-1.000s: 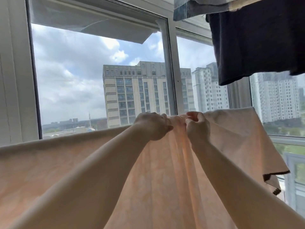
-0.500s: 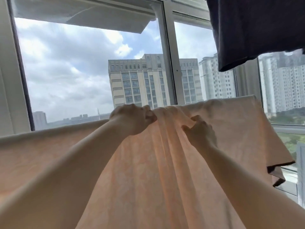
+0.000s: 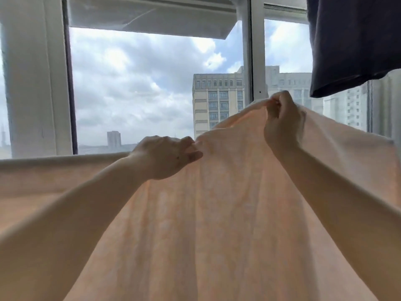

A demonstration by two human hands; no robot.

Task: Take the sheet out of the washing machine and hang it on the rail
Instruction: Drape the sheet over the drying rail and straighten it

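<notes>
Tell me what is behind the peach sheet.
Above the sheet edge: window frame, cloudy sky, tall buildings. Whatever lies directly behind the cloth, the rail included, is covered.

The sheet is thin peach cloth, matt and soft, with a faint mottled weave; light glows through it. The dark garment hanging at the upper right is matt navy cloth, denser and opaque. The window frame looks like smooth white painted metal or plastic; which one cannot be told. The pane is clear glossy glass.
</notes>
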